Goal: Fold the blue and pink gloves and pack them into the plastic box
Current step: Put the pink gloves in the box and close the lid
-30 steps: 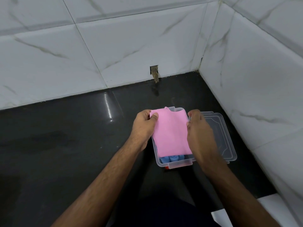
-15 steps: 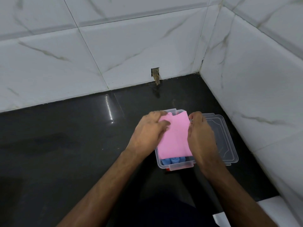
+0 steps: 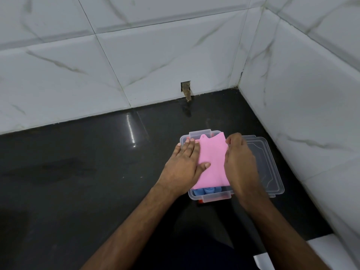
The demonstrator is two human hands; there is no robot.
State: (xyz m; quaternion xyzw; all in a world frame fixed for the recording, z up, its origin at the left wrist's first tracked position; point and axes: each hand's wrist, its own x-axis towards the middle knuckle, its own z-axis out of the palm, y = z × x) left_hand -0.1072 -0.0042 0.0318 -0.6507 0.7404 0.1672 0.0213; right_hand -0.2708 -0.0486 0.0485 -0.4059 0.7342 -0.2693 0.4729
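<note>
A clear plastic box (image 3: 211, 197) stands on the black counter near the right wall. A folded pink glove (image 3: 213, 160) lies across its top, with blue glove (image 3: 206, 190) fingers showing under its near edge. My left hand (image 3: 184, 166) lies flat with straight fingers on the pink glove's left part, thumb resting on it. My right hand (image 3: 240, 160) is at the glove's right edge with fingers curled down; whether it pinches the edge is hidden.
The box's clear lid (image 3: 266, 166) lies flat on the counter just right of the box, partly under my right hand. White tiled walls close the back and right sides. A small hole (image 3: 186, 88) breaks the back wall's tile.
My left hand let go of the glove's left edge and moved onto its top, now flat. The pink glove has settled lower onto the box. My right hand stays at the right edge.
</note>
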